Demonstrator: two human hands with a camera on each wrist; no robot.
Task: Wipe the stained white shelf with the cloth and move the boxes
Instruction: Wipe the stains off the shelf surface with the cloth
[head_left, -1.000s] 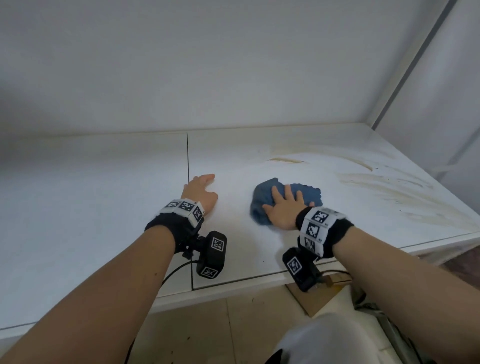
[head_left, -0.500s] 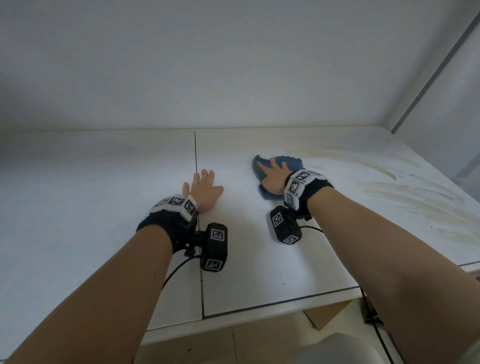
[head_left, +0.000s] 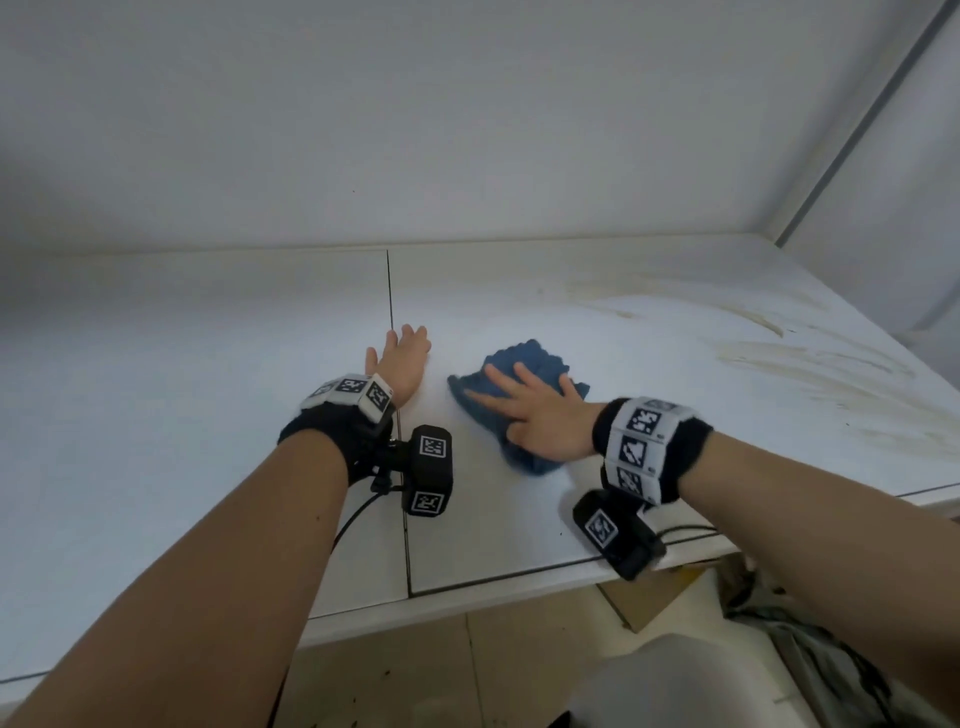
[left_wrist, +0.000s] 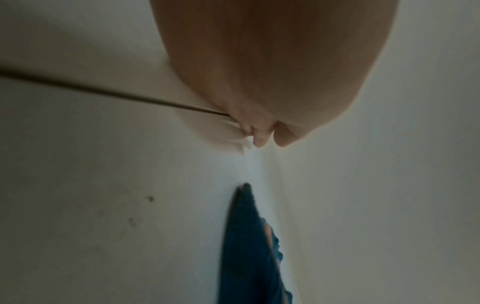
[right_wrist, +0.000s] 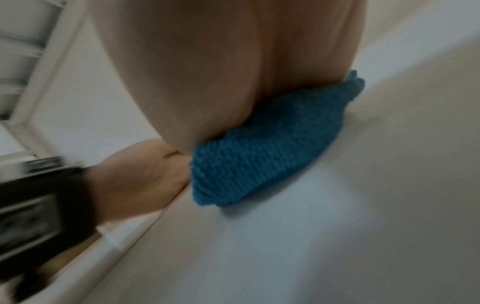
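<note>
Blue and nubbly, the cloth (head_left: 524, 410) lies bunched on the white shelf (head_left: 675, 415), just right of the dark seam (head_left: 392, 415) that splits the top into two panels. It sits toward the front half of the right panel, well apart from the yellow-brown stains (head_left: 810, 364) that streak the far right side of the shelf.

On top of the cloth lies the right hand (head_left: 540, 415), palm down, fingers (head_left: 501, 376) straight and spread, pressing the fabric flat against the surface rather than gripping it. The right wrist view shows the heel of that hand bearing on the cloth (right_wrist: 262, 156), which bulges out from under it; this view is blurred.

Beside it, the left hand (head_left: 400, 364) rests flat on the shelf with straight fingers close together, across the seam and near the cloth but not touching it. In the left wrist view the left hand (left_wrist: 272, 67) lies against the surface, with the seam (left_wrist: 103, 93) running up to it and an edge of the cloth (left_wrist: 246, 246) beyond.

Both wrists carry black bands with white marker tiles and a small black camera.

Behind the shelf stands a plain white wall (head_left: 467, 130). Below the front edge, a tiled floor (head_left: 415, 675) and a piece of brown cardboard (head_left: 649, 597) show.
</note>
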